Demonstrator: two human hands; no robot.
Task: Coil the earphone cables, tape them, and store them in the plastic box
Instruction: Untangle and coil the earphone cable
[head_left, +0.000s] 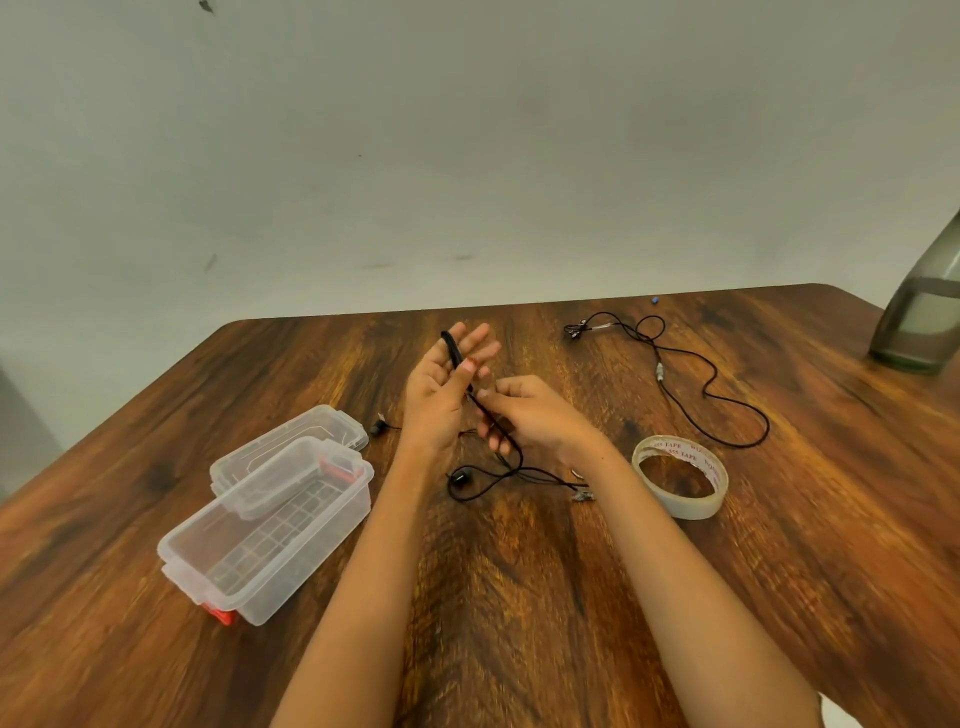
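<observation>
My left hand (441, 389) is raised above the table with its fingers spread, and a black earphone cable (480, 475) is looped around them, pinned by the thumb. My right hand (524, 415) pinches the same cable just below, and the slack hangs down to the table with an earbud and plug lying there. A second black earphone cable (701, 384) lies loose at the far right. A roll of clear tape (680, 475) sits right of my right wrist. The clear plastic box (270, 530) stands open at the left, its lid (291, 441) leaning behind it.
The wooden table (519, 597) ends at a pale wall behind. A grey-green bottle (919, 317) stands at the far right corner. A small blue bit (655, 300) lies near the far edge.
</observation>
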